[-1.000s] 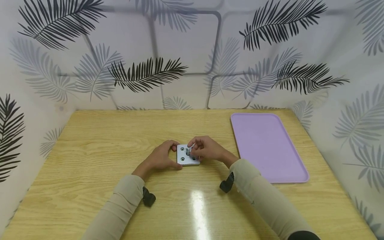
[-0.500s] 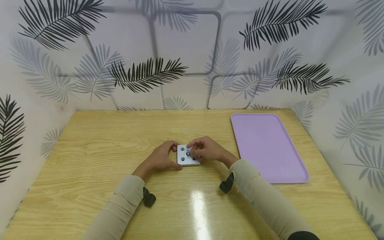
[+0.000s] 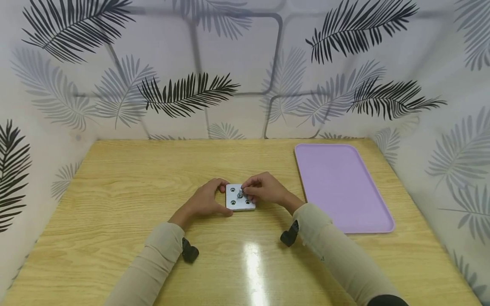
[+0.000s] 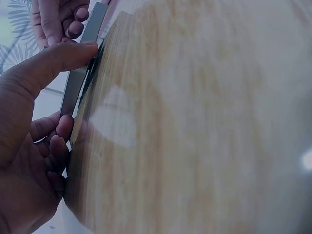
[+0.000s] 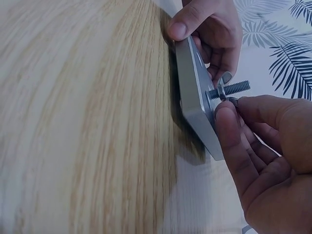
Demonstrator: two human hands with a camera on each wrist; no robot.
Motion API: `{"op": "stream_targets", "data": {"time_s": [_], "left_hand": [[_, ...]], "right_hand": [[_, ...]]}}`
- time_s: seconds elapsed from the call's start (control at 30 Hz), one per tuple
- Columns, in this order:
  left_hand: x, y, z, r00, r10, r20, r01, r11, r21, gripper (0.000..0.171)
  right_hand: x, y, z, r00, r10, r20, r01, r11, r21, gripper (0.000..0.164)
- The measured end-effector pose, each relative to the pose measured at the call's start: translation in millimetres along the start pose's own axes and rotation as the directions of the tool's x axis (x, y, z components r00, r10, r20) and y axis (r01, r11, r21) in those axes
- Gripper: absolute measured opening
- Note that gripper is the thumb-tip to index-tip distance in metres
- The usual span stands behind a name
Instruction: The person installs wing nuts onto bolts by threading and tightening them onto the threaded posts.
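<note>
A square silver metal plate (image 3: 240, 205) with holes near its corners lies flat on the table. From its middle a threaded bolt (image 5: 240, 87) stands up, with a wing nut (image 5: 224, 87) part-way along the thread. My left hand (image 3: 206, 199) holds the plate from the left, thumb at the near edge and fingers at the far left corner. On the plate's other side, the thumb and forefinger of my right hand (image 3: 267, 189) pinch one wing of the nut. In the right wrist view the other wing sticks up free. The plate's underside is hidden.
A shallow purple tray (image 3: 340, 187) lies on the wooden table (image 3: 153, 161) to the right, beyond my right wrist. A leaf-patterned cloth (image 3: 245, 55) rises behind the table and along both sides.
My right fingers have shifted slightly around the wing nut, and more of the plate shows beside them. My left hand and the plate stay where they were.
</note>
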State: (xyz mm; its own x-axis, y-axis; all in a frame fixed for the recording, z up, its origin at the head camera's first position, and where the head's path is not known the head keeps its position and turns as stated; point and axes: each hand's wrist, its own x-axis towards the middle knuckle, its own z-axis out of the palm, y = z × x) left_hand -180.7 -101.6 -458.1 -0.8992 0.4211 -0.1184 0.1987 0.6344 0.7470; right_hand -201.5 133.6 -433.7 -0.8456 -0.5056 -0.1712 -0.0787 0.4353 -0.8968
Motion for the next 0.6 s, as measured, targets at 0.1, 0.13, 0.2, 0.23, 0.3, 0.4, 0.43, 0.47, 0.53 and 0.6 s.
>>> {"op": "stream_targets", "data": {"time_s": [0.1, 0.13, 0.2, 0.23, 0.3, 0.4, 0.43, 0.47, 0.53, 0.6], "left_hand": [[1.1, -1.0, 0.0, 1.000, 0.009, -0.003, -0.009, 1.000, 0.002, 0.075], [1.3, -1.4, 0.2, 1.000, 0.011, -0.005, -0.011, 1.000, 0.002, 0.075], [1.6, -2.0, 0.4, 1.000, 0.013, -0.007, -0.013, 1.000, 0.000, 0.075], [1.6, -2.3, 0.5, 1.000, 0.014, -0.008, -0.014, 1.000, -0.001, 0.075], [1.7, -2.4, 0.5, 1.000, 0.011, -0.007, -0.011, 1.000, -0.001, 0.075], [1.8, -2.7, 0.5, 1.000, 0.009, -0.003, -0.009, 1.000, 0.001, 0.076], [1.9, -2.9, 0.5, 1.000, 0.009, -0.002, -0.009, 1.000, 0.001, 0.076], [2.1, -2.9, 0.5, 1.000, 0.008, -0.002, -0.008, 1.000, 0.000, 0.076], [2.0, -2.9, 0.5, 1.000, 0.006, 0.000, -0.006, 1.000, 0.000, 0.077], [1.8, -3.1, 0.9, 1.000, 0.002, 0.002, -0.002, 1.000, -0.001, 0.077]], "right_hand": [[-0.8, 0.1, -1.0, 1.000, -0.016, 0.001, 0.016, 1.000, -0.002, 0.017], [-1.2, 0.1, -1.2, 1.000, -0.019, 0.002, 0.019, 1.000, -0.003, 0.017], [-2.0, -0.6, -1.5, 1.000, -0.022, 0.007, 0.022, 1.000, -0.006, 0.016], [-2.4, -1.1, -1.4, 1.000, -0.021, 0.009, 0.021, 1.000, -0.004, 0.016], [-3.3, -1.8, -1.3, 1.000, -0.018, 0.016, 0.019, 1.000, -0.004, 0.015], [-2.9, -1.9, -0.7, 1.000, -0.014, 0.021, 0.014, 1.000, 0.007, 0.013], [-2.6, -1.7, -0.5, 1.000, -0.015, 0.022, 0.015, 1.000, 0.009, 0.012], [-2.4, -1.3, -0.4, 1.000, -0.020, 0.024, 0.020, 1.000, 0.007, 0.012], [-1.6, -0.3, -0.1, 1.000, -0.017, 0.024, 0.017, 1.000, 0.016, 0.011], [-1.8, 0.5, 0.4, 0.999, -0.011, 0.030, 0.010, 1.000, 0.022, 0.011]]}}
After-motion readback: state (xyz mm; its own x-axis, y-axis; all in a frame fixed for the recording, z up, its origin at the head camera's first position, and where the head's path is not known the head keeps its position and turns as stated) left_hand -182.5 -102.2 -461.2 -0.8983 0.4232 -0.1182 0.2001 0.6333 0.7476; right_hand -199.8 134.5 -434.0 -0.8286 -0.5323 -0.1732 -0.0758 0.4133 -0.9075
